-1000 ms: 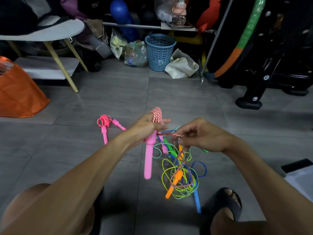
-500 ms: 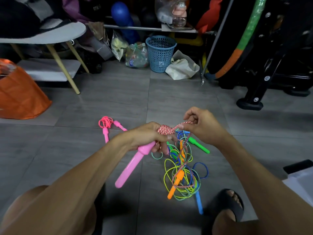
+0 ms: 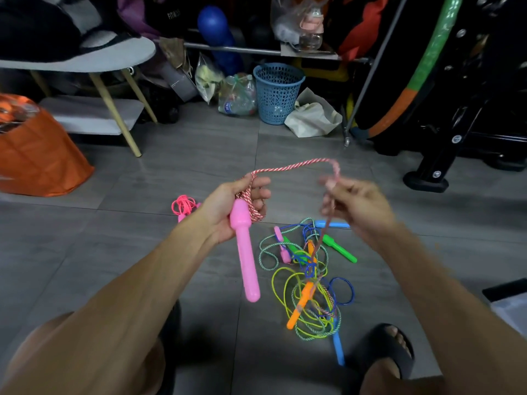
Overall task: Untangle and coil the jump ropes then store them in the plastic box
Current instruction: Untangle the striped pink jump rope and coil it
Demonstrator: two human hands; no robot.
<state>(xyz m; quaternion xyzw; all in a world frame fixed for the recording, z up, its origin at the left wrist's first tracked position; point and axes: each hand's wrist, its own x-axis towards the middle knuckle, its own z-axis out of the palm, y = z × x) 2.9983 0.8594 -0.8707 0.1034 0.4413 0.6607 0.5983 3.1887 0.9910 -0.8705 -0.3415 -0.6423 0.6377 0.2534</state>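
Note:
My left hand grips a pink handle that points down, with coils of the red-and-white rope held against its top. The rope arcs over to my right hand, which pinches it; this hand is blurred. From there the rope drops into a tangle of jump ropes on the floor, with green, orange and blue handles. A coiled pink rope lies on the floor behind my left wrist. A corner of the plastic box shows at the right edge.
A blue basket, bags and a white cloth stand at the back. An orange bag and a grey table are on the left, black exercise gear on the right. My sandalled foot is beside the tangle.
My right hand has moved right and away from my left, drawing a longer span of red-and-white rope out. The pink handle has swung from slanted to nearly vertical.

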